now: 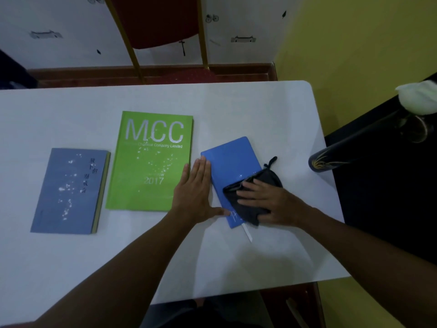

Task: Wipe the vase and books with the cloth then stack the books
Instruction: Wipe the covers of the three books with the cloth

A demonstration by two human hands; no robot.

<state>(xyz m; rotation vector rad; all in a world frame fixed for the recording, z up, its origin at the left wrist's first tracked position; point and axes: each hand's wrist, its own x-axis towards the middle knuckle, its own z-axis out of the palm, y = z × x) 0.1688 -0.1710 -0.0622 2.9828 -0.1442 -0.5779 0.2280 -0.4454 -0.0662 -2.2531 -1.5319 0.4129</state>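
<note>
Three books lie flat on the white table. A grey-blue book is at the left and a green book marked MCC 2017 is in the middle; both carry white specks. At the right a bright blue book lies tilted. My right hand presses a dark cloth flat onto the blue book's near half. My left hand rests flat, fingers together, against the blue book's left edge. A tall black vase with a gold pattern and a white flower stands at the table's right edge.
A white ribbon bookmark sticks out of the blue book toward me. A red chair with gold legs stands beyond the table's far edge. A yellow wall is at the right, with a dark surface beside the vase.
</note>
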